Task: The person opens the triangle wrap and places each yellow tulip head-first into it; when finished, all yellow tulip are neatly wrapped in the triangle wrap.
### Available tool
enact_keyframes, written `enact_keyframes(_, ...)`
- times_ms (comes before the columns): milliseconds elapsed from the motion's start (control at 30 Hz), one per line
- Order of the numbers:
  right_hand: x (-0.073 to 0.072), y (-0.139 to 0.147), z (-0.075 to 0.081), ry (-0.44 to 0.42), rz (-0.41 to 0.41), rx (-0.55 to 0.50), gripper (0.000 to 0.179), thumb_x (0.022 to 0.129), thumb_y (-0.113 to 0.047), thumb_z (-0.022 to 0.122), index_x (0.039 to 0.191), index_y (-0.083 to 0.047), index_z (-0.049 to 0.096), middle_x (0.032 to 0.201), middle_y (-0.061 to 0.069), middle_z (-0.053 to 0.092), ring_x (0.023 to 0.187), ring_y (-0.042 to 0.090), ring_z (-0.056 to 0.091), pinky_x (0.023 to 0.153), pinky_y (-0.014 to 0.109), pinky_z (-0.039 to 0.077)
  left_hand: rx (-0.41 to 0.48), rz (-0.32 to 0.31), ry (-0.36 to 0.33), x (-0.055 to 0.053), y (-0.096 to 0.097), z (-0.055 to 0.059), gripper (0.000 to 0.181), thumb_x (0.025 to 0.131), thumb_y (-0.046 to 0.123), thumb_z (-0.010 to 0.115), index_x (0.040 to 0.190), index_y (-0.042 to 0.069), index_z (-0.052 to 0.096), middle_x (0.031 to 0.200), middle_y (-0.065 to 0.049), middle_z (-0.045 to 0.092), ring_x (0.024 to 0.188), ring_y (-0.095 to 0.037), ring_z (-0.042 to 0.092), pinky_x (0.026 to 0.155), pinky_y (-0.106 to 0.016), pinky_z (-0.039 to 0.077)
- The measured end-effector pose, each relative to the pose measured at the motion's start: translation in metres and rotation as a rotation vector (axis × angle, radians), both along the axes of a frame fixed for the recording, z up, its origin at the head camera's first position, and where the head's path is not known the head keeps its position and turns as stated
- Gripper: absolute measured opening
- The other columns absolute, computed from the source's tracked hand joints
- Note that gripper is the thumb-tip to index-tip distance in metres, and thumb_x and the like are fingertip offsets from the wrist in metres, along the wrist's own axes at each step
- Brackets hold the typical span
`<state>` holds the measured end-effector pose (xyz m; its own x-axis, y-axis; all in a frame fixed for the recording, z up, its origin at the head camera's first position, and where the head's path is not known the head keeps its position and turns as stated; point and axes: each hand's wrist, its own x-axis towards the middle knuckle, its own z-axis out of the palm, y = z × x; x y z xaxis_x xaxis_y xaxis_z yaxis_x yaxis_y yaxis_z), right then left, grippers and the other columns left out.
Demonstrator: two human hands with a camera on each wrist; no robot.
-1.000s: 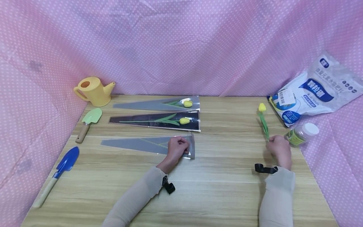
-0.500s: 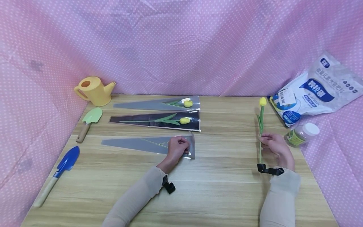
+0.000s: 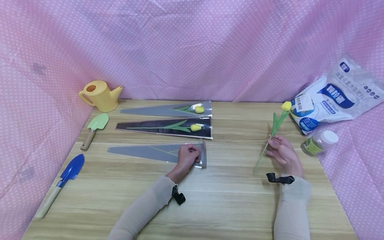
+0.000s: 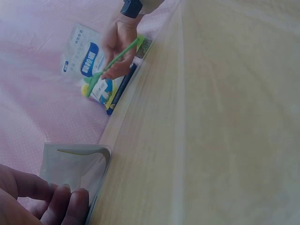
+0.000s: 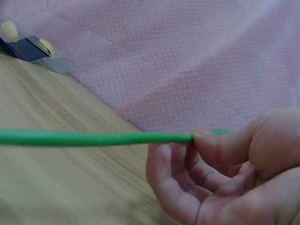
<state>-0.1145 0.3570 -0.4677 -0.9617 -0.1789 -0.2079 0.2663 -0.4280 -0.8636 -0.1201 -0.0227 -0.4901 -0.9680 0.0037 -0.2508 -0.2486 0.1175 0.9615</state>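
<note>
My left hand (image 3: 186,158) pinches the wide right end of a grey, see-through tapered flower sleeve (image 3: 132,151) lying on the table. In the left wrist view the sleeve's mouth (image 4: 77,161) stands raised beside the fingers. Over the table's right side, my right hand (image 3: 285,156) holds a yellow artificial tulip (image 3: 277,123) between thumb and fingers. Its bloom points to the back right and its stem tip slants down toward the front left. Up close in the right wrist view, the green stem (image 5: 93,138) runs from the thumb to the left.
Behind the sleeve lie a black-backed sleeve (image 3: 141,127) and a grey one (image 3: 147,110), each with a yellow tulip. A yellow watering can (image 3: 103,96), green trowel (image 3: 98,122) and blue trowel (image 3: 73,168) line the left edge. A fertilizer bag (image 3: 333,96) and white-capped jar (image 3: 319,142) stand right.
The right hand has lifted the tulip and shifted its hold on the stem, tilting the bloom to the right and the stem tip to the left. The left hand has stayed at the sleeve.
</note>
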Motion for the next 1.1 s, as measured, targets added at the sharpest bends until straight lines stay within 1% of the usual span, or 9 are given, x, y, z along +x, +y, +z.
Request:
enact_keyframes(133, -0.003, -0.007, -0.001, 0.004, -0.037, -0.110, 0.024, 0.104, 0.004, 0.037, 0.111, -0.008, 0.057, 0.093, 0.000, 0.068, 0.085, 0.012, 0.066, 0.073, 0.029, 0.060, -0.001, 0.000, -0.003, 0.000, 0.000, 0.000, 0.006, 0.082, -0.007, 0.064, 0.085, -0.007, 0.069, 0.063, -0.006, 0.065, 0.049, -0.009, 0.058, 0.048, -0.021, 0.053)
enact_keyframes(200, -0.004, -0.010, -0.001, 0.008, -0.054, -0.136, 0.023, 0.104, 0.004, 0.038, 0.112, -0.008, 0.056, 0.093, 0.001, 0.069, 0.086, 0.013, 0.068, 0.074, 0.029, 0.060, 0.003, 0.001, -0.006, 0.000, -0.001, 0.000, 0.006, 0.082, -0.007, 0.064, 0.085, -0.007, 0.069, 0.063, -0.006, 0.065, 0.049, -0.009, 0.058, 0.048, -0.021, 0.053)
enact_keyframes(400, -0.007, -0.021, -0.001, 0.027, -0.079, -0.202, 0.022, 0.102, 0.006, 0.040, 0.111, -0.006, 0.055, 0.095, 0.004, 0.068, 0.090, 0.015, 0.069, 0.082, 0.033, 0.062, 0.009, 0.001, -0.005, 0.000, -0.001, 0.000, 0.006, 0.082, -0.007, 0.063, 0.085, -0.007, 0.069, 0.063, -0.008, 0.065, 0.048, -0.010, 0.059, 0.048, -0.022, 0.053)
enact_keyframes(533, -0.009, -0.027, -0.001, 0.031, -0.097, -0.245, 0.020, 0.102, 0.007, 0.040, 0.109, -0.005, 0.054, 0.096, 0.005, 0.065, 0.090, 0.016, 0.068, 0.082, 0.036, 0.062, 0.019, 0.000, -0.009, 0.000, -0.001, 0.000, 0.006, 0.082, -0.007, 0.064, 0.085, -0.007, 0.069, 0.063, -0.006, 0.065, 0.049, -0.009, 0.059, 0.048, -0.022, 0.054)
enact_keyframes(767, -0.013, -0.039, 0.003, 0.030, -0.141, -0.240, 0.015, 0.102, 0.006, 0.040, 0.106, -0.005, 0.050, 0.093, 0.005, 0.062, 0.090, 0.017, 0.067, 0.084, 0.037, 0.062, 0.037, 0.002, -0.017, 0.000, -0.001, 0.001, 0.006, 0.083, -0.007, 0.064, 0.086, -0.009, 0.069, 0.063, -0.004, 0.065, 0.049, -0.009, 0.059, 0.049, -0.022, 0.055)
enact_keyframes(900, -0.014, -0.046, 0.006, 0.019, -0.187, -0.235, 0.013, 0.102, 0.006, 0.042, 0.105, -0.005, 0.048, 0.092, 0.004, 0.062, 0.089, 0.018, 0.068, 0.083, 0.036, 0.062, 0.037, 0.001, -0.016, 0.000, -0.001, 0.000, 0.006, 0.083, -0.007, 0.064, 0.086, -0.008, 0.069, 0.063, -0.005, 0.065, 0.050, -0.009, 0.059, 0.049, -0.022, 0.055)
enact_keyframes(1100, -0.016, -0.054, 0.011, 0.000, -0.261, -0.268, 0.013, 0.101, 0.008, 0.042, 0.104, -0.004, 0.045, 0.086, 0.005, 0.061, 0.087, 0.020, 0.071, 0.081, 0.039, 0.063, 0.036, 0.002, -0.016, 0.000, -0.001, -0.001, 0.006, 0.083, -0.007, 0.065, 0.086, -0.008, 0.069, 0.064, -0.004, 0.065, 0.050, -0.009, 0.059, 0.049, -0.022, 0.055)
